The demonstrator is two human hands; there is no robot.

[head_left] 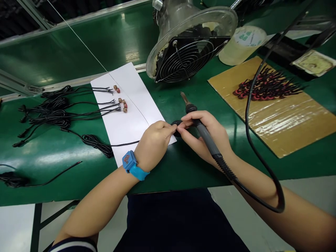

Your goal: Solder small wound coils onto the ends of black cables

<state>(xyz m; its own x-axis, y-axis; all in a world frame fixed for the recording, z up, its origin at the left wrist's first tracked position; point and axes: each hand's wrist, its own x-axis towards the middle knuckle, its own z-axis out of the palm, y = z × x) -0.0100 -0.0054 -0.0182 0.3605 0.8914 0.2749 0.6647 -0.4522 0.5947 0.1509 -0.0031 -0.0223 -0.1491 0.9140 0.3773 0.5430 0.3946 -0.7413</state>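
My right hand [211, 134] is closed round the grey handle of a soldering iron [204, 134], whose tip points up and away from me. Its thumb and fingertips meet those of my left hand [154, 141] beside a small black round piece [176, 123]. My left hand is pinched shut, and a black cable [124, 144] runs into it from a coiled bundle on the left. The cable's end is hidden by the fingers. Under my left hand lies a white sheet [126, 78], and a thin solder wire [131, 101] comes down across it.
Bundled black cables [56, 117] with split ends lie at left, beside small copper-coloured parts [123, 101]. A fan hood [187, 59] stands ahead. On the right, black and red pieces [267, 85] rest on a brown board [286, 122], near a translucent tub [238, 45]. The iron's cord loops over my right forearm.
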